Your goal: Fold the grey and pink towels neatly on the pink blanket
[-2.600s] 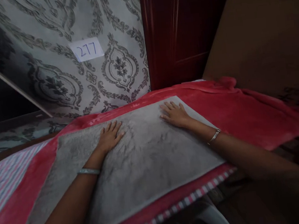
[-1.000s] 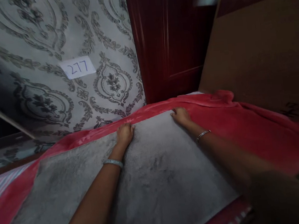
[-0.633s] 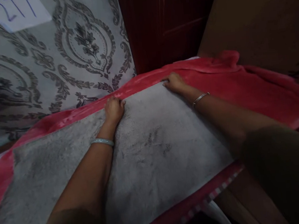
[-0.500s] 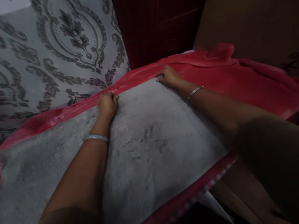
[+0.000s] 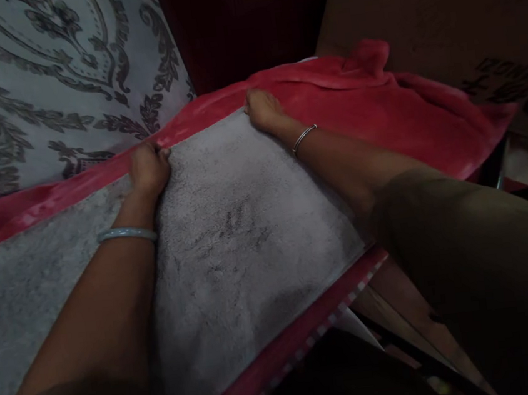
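Observation:
A grey, fuzzy cloth (image 5: 248, 224) lies spread over a red plush blanket (image 5: 353, 106). At the cloth's far edge, my left hand (image 5: 149, 169) is closed with its fingers curled on the edge. Farther right, my right hand (image 5: 263, 109) pinches the same edge near the far right corner. Between the two hands the edge runs fairly straight. Dark creases mark the middle of the cloth. A pale bangle circles my left wrist and a thin silver one my right.
A wall with a grey leaf pattern (image 5: 45, 88) rises behind on the left. Beside it stands a dark red panel (image 5: 249, 17). A large brown cardboard box (image 5: 414, 12) with printing is at the back right. The blanket's checked trim (image 5: 324, 323) hangs along the near edge.
The view has shifted, so the cloth, blanket and both hands appear farther left and higher. Both hands keep hold of the cloth's far edge.

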{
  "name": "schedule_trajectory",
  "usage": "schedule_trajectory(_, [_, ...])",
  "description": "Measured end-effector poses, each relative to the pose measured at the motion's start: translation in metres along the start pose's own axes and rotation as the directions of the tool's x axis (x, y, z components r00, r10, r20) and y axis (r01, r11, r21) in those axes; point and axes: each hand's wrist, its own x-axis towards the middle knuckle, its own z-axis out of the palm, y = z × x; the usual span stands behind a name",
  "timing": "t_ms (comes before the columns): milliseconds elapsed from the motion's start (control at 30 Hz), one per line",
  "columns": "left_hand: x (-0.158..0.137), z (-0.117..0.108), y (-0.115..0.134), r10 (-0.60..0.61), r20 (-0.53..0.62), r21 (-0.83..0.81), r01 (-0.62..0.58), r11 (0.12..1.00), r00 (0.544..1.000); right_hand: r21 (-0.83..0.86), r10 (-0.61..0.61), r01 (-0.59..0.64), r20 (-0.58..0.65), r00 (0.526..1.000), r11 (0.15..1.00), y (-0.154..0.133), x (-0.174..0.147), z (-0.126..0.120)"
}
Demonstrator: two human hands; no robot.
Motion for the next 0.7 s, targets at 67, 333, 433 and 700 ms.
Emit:
schedule_trajectory(67, [0.002,0.000,0.000,-0.013,0.041,0.036,0.011,0.999,0.999,-0.047,-0.003,0.000,-0.052,0.999,0.999,-0.002,-0.002,0.001])
schedule_trajectory(333, [-0.011,-0.011,0.009,0.069,0.085,0.112,-0.078,0.991,0.994,-0.055,-0.090,0.089,-0.011,0.996,0.995,0.001,-0.006,-0.002])
schedule_trajectory(433, [-0.017,-0.021,0.017,0.100,0.115,0.172,-0.118,0.978,0.988,-0.047,-0.118,0.121,0.077,0.990,0.991,0.002,-0.020,-0.013])
schedule_trajectory(700, [-0.124,-0.036,0.060,0.524,0.306,0.225,-0.595,0.771,0.795,-0.121,-0.215,0.244,0.212,0.953,0.962,0.002,-0.155,-0.047])
